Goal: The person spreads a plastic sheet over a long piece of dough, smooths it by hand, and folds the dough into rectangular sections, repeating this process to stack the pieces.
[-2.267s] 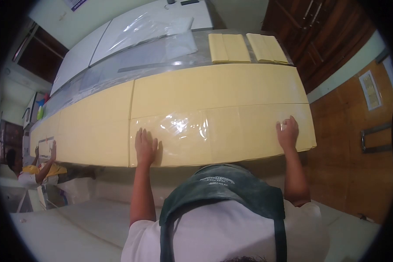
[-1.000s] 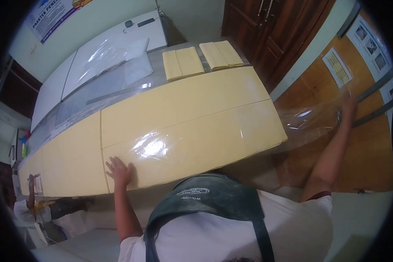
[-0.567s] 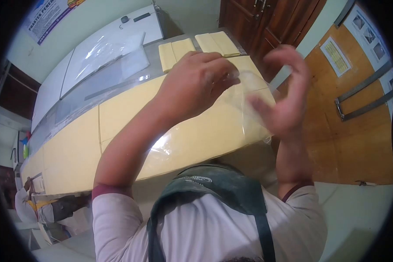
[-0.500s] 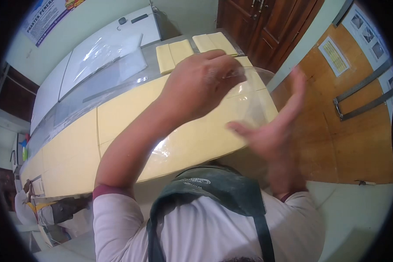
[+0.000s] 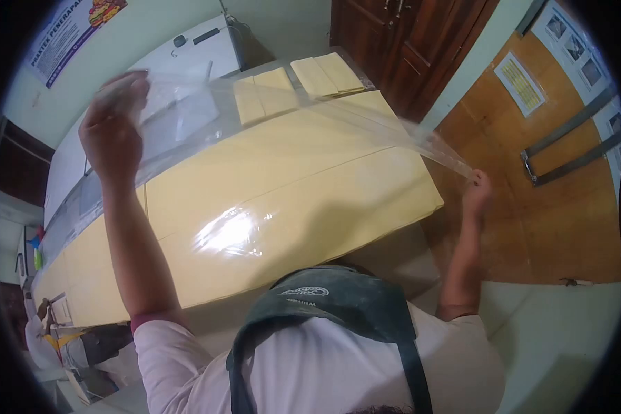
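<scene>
**Clear sheet stretched between two hands over the yellow board**

Head view: The left hand (image 5: 114,127) is raised high at the far left, its fingers pressed together on one end of a clear plastic sheet (image 5: 310,117). The right hand (image 5: 477,193) is much lower, just past the right edge of the table, pinching the other end between its fingertips. The sheet hangs taut in the air between them. Its long axis runs left to right and slopes down from the left grip to the right one. It hangs above the yellow board (image 5: 290,200) without touching it. A shiny patch of film (image 5: 231,234) lies on the near part of the board, closer to the left arm. Two folded yellow stacks (image 5: 262,96) sit at the far end, partly seen through the sheet, with a dark wooden door (image 5: 407,41) beyond. Another person (image 5: 55,334) works at the near left.
</scene>
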A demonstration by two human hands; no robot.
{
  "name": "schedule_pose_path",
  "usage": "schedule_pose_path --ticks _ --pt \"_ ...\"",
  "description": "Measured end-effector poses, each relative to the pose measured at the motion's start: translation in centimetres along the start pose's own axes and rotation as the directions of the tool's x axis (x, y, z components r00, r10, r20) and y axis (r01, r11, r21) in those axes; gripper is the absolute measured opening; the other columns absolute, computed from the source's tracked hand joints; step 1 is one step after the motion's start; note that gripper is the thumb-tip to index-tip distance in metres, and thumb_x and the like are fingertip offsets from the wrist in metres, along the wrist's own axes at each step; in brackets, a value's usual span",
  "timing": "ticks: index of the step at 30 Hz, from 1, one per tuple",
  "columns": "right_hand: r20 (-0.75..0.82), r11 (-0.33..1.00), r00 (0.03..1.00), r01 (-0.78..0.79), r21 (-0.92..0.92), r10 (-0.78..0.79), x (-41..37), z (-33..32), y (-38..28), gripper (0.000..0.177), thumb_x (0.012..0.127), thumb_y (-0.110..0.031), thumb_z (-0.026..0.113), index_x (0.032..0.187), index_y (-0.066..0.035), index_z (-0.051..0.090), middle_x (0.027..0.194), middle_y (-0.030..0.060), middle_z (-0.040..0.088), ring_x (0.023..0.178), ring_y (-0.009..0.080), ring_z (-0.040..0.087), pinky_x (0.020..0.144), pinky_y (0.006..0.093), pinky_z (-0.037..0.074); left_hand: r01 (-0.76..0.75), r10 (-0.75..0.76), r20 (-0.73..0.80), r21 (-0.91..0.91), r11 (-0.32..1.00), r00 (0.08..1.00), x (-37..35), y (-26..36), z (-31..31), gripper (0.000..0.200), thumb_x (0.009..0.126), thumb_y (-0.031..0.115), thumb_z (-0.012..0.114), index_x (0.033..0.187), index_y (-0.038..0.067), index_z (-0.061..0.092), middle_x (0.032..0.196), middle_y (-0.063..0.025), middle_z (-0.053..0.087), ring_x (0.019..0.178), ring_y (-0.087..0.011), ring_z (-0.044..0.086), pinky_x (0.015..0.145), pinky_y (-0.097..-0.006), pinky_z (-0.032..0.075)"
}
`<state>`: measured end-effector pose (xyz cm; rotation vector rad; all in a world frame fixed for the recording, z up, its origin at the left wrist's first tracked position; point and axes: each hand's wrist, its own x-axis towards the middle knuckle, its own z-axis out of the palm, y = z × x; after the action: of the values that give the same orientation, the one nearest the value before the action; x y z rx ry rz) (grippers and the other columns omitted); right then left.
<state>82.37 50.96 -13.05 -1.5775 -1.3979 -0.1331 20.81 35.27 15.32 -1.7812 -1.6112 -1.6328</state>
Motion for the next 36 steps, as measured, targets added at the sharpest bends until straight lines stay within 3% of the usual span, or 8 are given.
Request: schedule_pose_path --ticks 9,11,14,17,19,21,27,36 --pt "0.734 0.966 0.678 -0.168 0.199 -0.034 12.4 1.3 -6.1 0.011 0.094 -0.011 0.068 0.091 -0.001 0.067 0.09 0.0056 0.07 0.08 0.0163 0.066 0.075 0.0306 0.052 0.467 -0.474 0.089 0.094 0.88 0.876 -5.9 -16.8 -14.3 0.023 0.097 0.016 0.069 0.115 0.001 0.068 0.106 -0.0039 0.071 0.092 -0.0109 0.063 0.081 -0.0245 0.05" --pt "0.734 0.452 0.664 -0.617 0.645 -0.141 11.5 4.2 -9.9 0.01 0.095 -0.014 0.066 0.096 -0.004 0.065 0.089 0.0049 0.067 0.075 0.0151 0.063 0.072 0.0285 0.051 0.733 -0.73 0.067 -0.082 0.675 0.68 -8.5 -19.4 -15.9 0.024 0.097 0.021 0.068 0.114 0.004 0.068 0.102 -0.0031 0.069 0.092 -0.0105 0.063 0.08 -0.0247 0.05" --pt "0.832 0.172 0.552 -0.816 0.551 -0.046 9.1 10.1 -14.2 0.011 0.097 -0.016 0.064 0.103 -0.007 0.064 0.091 0.0047 0.066 0.075 0.0139 0.063 0.068 0.0286 0.051 0.856 -0.857 -0.013 -0.027 0.516 0.516 -14.0 -23.8 -15.8 0.027 0.098 0.027 0.065 0.112 0.004 0.068 0.092 -0.0026 0.068 0.077 -0.011 0.061 0.073 -0.0264 0.05" --pt "0.839 0.735 0.52 -0.631 0.25 0.162 6.1 19.1 -15.6 0.017 0.1 -0.019 0.058 0.105 -0.004 0.065 0.09 0.0077 0.069 0.082 0.018 0.067 0.07 0.0314 0.053 0.646 -0.678 -0.131 0.476 0.597 0.723 -21.1 -29.2 -13.4 0.03 0.099 0.031 0.061 0.099 0.002 0.07 0.076 -0.0077 0.067 0.067 -0.0178 0.061 0.066 -0.0346 0.049" --pt "0.789 0.837 0.556 -0.538 0.103 0.261 4.7 22.9 -16.9 0.02 0.099 -0.02 0.058 0.104 -0.003 0.066 0.09 0.0118 0.071 0.087 0.0233 0.069 0.073 0.0352 0.054 0.584 -0.644 -0.158 0.618 0.527 0.749 -23.9 -30.6 -12.4 0.038 0.098 0.036 0.061 0.09 0.0 0.069 0.071 -0.0136 0.065 0.069 -0.0238 0.064 0.067 -0.0387 0.048" --pt "0.597 0.976 0.774 0.197 0.089 -0.211 3.6 26.9 -15.4 0.023 0.097 -0.022 0.062 0.103 0.0 0.066 0.088 0.0208 0.071 0.085 0.0371 0.069 0.074 0.046 0.053 0.63 -0.751 -0.164 0.671 0.39 0.64 -25.3 -32.1 -12.5 0.043 0.098 0.04 0.06 0.088 -0.001 0.069 0.072 -0.017 0.066 0.072 -0.027 0.065 0.067 -0.0403 0.048" --pt "0.66 0.992 0.745 0.126 0.008 -0.1 2.1 29.8 -15.9 0.028 0.097 -0.027 0.06 0.098 0.0 0.066 0.095 0.0241 0.069 0.091 0.0416 0.067 0.079 0.0481 0.052 0.651 -0.834 0.064 0.594 0.473 0.548 -24.8 -32.3 -12.0 0.032 0.08 0.029 0.08 0.091 0.001 0.07 0.08 -0.0115 0.071 0.077 -0.0213 0.068 0.071 -0.0364 0.053" --pt "0.7 0.991 0.703 0.095 0.09 -0.13 2.2 31.8 -15.1 0.03 0.096 -0.027 0.057 0.093 0.001 0.065 0.094 0.0265 0.068 0.092 0.0443 0.065 0.08 0.0492 0.051 0.721 -0.771 -0.258 0.6 0.345 0.583 -27.9 -37.5 -12.1 0.036 0.092 0.033 0.063 0.089 -0.002 0.069 0.083 -0.0191 0.071 0.08 -0.0355 0.069 0.074 -0.0446 0.053"
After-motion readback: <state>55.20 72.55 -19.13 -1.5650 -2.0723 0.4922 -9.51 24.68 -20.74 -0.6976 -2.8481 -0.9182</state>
